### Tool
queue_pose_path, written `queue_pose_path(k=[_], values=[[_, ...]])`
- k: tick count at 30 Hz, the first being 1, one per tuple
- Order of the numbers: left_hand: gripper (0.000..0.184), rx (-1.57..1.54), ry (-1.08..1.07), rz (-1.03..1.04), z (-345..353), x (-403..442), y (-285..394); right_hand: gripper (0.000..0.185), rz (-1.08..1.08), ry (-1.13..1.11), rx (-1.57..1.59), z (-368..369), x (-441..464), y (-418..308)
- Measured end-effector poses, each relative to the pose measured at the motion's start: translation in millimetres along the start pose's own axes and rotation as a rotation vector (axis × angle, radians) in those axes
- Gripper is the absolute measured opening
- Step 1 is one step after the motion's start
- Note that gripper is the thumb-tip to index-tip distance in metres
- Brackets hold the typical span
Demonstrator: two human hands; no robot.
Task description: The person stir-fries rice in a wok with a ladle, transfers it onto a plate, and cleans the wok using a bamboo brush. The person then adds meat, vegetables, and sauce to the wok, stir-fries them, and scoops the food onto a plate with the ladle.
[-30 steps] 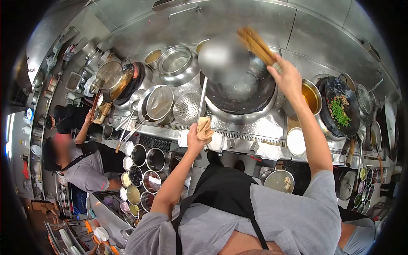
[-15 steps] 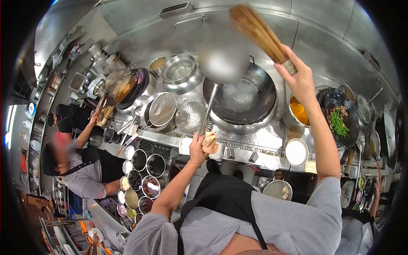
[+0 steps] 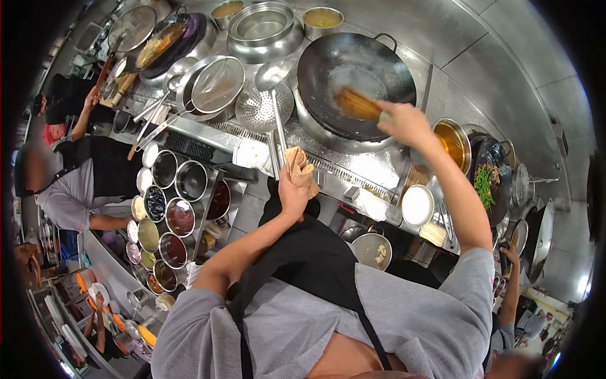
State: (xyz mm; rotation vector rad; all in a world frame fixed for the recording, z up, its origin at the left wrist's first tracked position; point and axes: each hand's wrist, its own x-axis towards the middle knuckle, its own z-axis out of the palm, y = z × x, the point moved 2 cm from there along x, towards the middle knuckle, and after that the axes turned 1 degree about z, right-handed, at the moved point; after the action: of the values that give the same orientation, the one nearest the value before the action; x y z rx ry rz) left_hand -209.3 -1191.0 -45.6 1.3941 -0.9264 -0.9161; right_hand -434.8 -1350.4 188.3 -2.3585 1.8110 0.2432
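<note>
Grips the wooden brush (image 3: 358,104) near its end with the right hand (image 3: 407,123), fingers closed around it, at the near right rim of the large black wok (image 3: 384,57). Holds the brush low inside the wok, slanting down with its bristle end over the wet, cloudy bottom; too blurred at that end to tell the exact contact.

Clutches the folded tan cloth (image 3: 298,165) in the left hand (image 3: 293,194), with fingers closed, around the end of the long-handled ladle (image 3: 273,74). Extends the ladle away over the front edge of the stove (image 3: 344,165), with its bowl just left of the wok and overlapping the round perforated scoop (image 3: 264,106) in view; cannot tell if touching it.

Farther left, see the mesh strainer (image 3: 218,85) resting over a pot. Beyond the scoop, see the wide steel pot (image 3: 265,47); behind the wok's left side, the small pot of yellowish liquid (image 3: 323,18). To the right, near the right forearm, find the steel pot of orange liquid (image 3: 456,146), the white bowl (image 3: 417,205) and the second wok (image 3: 502,189) with chopped greens (image 3: 486,184).
</note>
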Motion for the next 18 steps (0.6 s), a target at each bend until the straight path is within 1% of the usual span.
queue_pose_path(k=[1, 3, 5, 6, 7, 8, 10, 12, 13, 14, 15, 16, 17, 18], values=[[0.043, 0.022, 0.024, -0.060, 2.1, -1.9, -9.6, 0.047, -0.046, -0.079, -0.072, 22.6, 14.3, -5.0], [0.049, 0.177, 0.042, -0.067, 9.1, -3.3, -37.6, 0.039, 0.106, -0.174, -0.202, 92.0, 84.0, 21.3], [0.051, 0.296, 0.069, -0.092, 18.9, -4.5, -60.5, 0.035, 0.293, 0.041, -0.077, 105.6, 150.0, 47.3], [0.053, 0.368, 0.037, -0.168, 23.0, -5.3, -73.0, 0.036, 0.319, 0.046, 0.013, 101.9, 180.8, 52.7], [0.054, 0.358, 0.047, -0.165, 25.4, -5.1, -77.4, 0.037, 0.344, 0.051, 0.105, 94.8, 195.3, 47.0], [0.054, 0.354, 0.049, -0.163, 25.5, -6.9, -81.8, 0.037, 0.275, 0.014, 0.101, 95.2, 200.3, 40.3], [0.052, 0.360, 0.012, -0.179, 23.8, -8.5, -88.6, 0.038, 0.144, -0.057, 0.095, 60.9, 188.0, -7.7], [0.050, 0.209, -0.206, -0.448, 12.2, -3.9, -95.2, 0.039, -0.070, -0.061, -0.017, 49.1, 146.5, -40.9], [0.049, 0.129, -0.309, -0.576, 9.3, -0.7, -92.6, 0.036, -0.188, -0.059, -0.134, 52.4, 125.5, -45.1], [0.046, 0.023, -0.336, -0.715, -6.6, 4.1, -32.3, 0.030, -0.248, -0.096, -0.218, 46.1, 93.9, -48.9], [0.044, -0.231, -0.326, -0.757, -19.5, -0.7, -5.6, 0.025, -0.275, -0.175, -0.300, 46.9, 74.7, -43.2], [0.042, -0.484, -0.310, -0.785, -33.2, -5.2, 18.6, 0.033, -0.264, -0.225, -0.390, 51.5, 62.9, -29.0], [0.038, -0.558, -0.295, -0.745, -48.7, -4.7, 60.1, 0.033, -0.196, -0.208, -0.419, 58.9, 72.5, -5.5], [0.037, -0.722, -0.352, -0.751, -62.4, -5.3, 92.4, 0.034, -0.124, -0.195, -0.444, 70.1, 90.7, 22.6]])
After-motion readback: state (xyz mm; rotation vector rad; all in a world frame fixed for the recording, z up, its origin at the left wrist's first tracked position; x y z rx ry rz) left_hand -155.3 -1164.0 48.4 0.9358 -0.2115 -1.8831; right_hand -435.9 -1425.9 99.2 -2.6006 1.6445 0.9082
